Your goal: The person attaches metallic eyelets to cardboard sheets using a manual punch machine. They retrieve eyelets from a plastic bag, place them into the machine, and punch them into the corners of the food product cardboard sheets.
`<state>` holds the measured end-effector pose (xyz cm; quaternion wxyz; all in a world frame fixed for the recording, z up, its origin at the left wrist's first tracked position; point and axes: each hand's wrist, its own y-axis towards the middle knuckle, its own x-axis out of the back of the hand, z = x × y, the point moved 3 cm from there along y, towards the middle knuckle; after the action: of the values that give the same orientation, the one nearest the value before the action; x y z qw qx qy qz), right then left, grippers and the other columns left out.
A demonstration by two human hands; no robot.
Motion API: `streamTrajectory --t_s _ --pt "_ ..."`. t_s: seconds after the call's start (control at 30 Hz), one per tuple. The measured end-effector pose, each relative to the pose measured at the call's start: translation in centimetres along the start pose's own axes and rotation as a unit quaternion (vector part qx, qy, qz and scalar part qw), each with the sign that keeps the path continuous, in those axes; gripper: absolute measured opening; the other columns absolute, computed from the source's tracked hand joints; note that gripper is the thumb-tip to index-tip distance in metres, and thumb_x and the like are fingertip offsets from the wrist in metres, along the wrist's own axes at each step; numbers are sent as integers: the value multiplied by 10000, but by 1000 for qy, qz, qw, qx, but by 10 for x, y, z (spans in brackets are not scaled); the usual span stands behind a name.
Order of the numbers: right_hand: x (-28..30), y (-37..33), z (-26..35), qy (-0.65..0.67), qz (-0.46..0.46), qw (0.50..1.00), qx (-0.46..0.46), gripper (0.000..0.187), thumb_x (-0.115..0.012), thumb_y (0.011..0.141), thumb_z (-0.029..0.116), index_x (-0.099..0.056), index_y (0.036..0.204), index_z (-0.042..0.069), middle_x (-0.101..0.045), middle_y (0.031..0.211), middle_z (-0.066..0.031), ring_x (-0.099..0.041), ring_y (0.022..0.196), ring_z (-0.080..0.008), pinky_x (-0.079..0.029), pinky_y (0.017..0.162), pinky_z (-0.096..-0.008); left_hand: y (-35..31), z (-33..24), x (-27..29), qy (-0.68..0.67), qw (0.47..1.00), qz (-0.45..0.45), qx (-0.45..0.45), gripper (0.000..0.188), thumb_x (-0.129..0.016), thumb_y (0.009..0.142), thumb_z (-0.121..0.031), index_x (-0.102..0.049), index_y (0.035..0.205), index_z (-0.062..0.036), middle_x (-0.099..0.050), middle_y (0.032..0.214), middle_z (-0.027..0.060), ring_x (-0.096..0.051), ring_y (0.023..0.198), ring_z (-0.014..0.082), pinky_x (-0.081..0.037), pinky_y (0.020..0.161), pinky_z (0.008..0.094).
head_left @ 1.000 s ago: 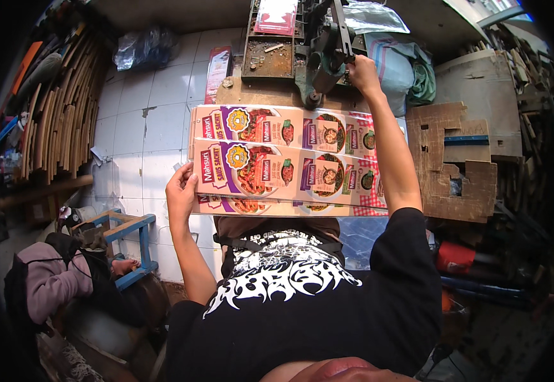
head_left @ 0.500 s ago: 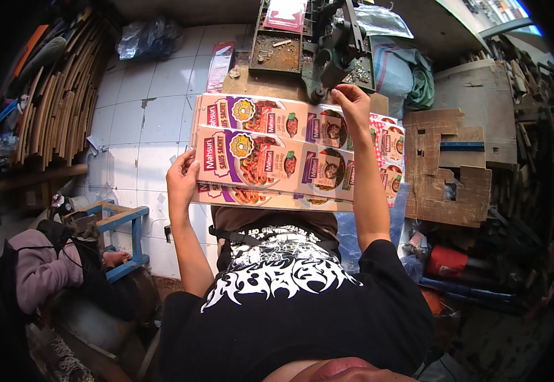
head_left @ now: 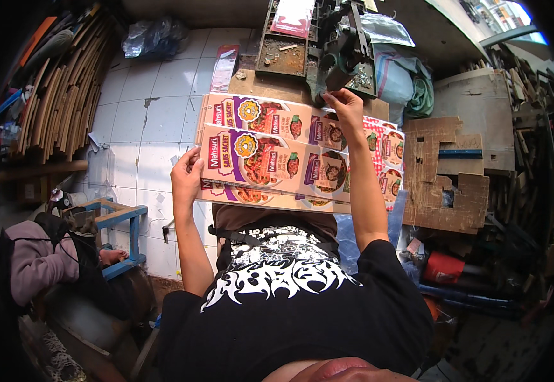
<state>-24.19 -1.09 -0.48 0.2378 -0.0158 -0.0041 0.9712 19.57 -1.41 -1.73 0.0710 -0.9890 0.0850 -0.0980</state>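
Several long printed board strips with pictures of food lie overlapped in front of me. At their left end my left hand is closed on the edge of the upper strip, thumb on top. My right hand reaches over the strips to the foot of a dark metal bench machine. Its thumb and forefinger pinch together beside the machine's lower jaw; what they hold, if anything, is too small to make out. My right forearm covers part of the strips, whose right ends show a red check pattern.
Metal trays with small metal bits flank the machine. Cut brown cardboard lies at the right. Stacked boards lean at the far left. A person sits beside a blue stool at the lower left.
The view has shifted slightly. My right hand has moved a little to the left, closer against the machine's jaw. My left hand keeps its hold on the strip's left end.
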Motion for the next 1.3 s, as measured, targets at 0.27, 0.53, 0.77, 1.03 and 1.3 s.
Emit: streamTrajectory --t_s 0.27,0.53,0.77,1.03,1.3 --pt "0 2 1 -103 -9 994 42 183 -768 818 110 -713 945 -9 -681 763 -13 -597 645 -58 -509 579 -218 -1 -2 -1 5 1000 -4 -7 341 -587 926 -23 -586 1251 83 -691 1054 132 -654 929 145 -528 841 272" --pt "6 -26 13 -149 -76 980 112 357 -745 837 105 -655 1169 10 -643 1025 -88 -652 910 -149 -538 804 -282 10 -22 -1 66 997 28 29 360 -618 931 -96 -597 1240 87 -691 997 106 -635 872 118 -524 788 260" --pt "50 -89 60 -179 276 942 -62 362 -519 1029 226 -558 1293 -20 -634 1209 -109 -596 1134 -168 -472 991 -319 -8 -75 -2 -56 995 70 -34 287 -626 935 -49 -615 1193 76 -691 1013 91 -626 905 121 -500 833 248" --pt "66 -144 133 -255 540 757 -263 757 -253 1007 637 -444 1450 54 -498 1429 -139 -460 1320 -258 -341 1116 -358 -30 -124 -13 -168 945 109 -258 164 -576 941 16 -627 1097 25 -682 956 95 -666 910 167 -480 931 357" --pt "1 -207 95 -120 502 815 -264 568 -447 1026 463 -460 1367 8 -556 1259 -99 -512 1172 -171 -399 1015 -319 -33 -176 -51 -175 828 175 -503 48 -660 866 -55 -627 902 -56 -709 824 98 -719 862 241 -447 1031 527"
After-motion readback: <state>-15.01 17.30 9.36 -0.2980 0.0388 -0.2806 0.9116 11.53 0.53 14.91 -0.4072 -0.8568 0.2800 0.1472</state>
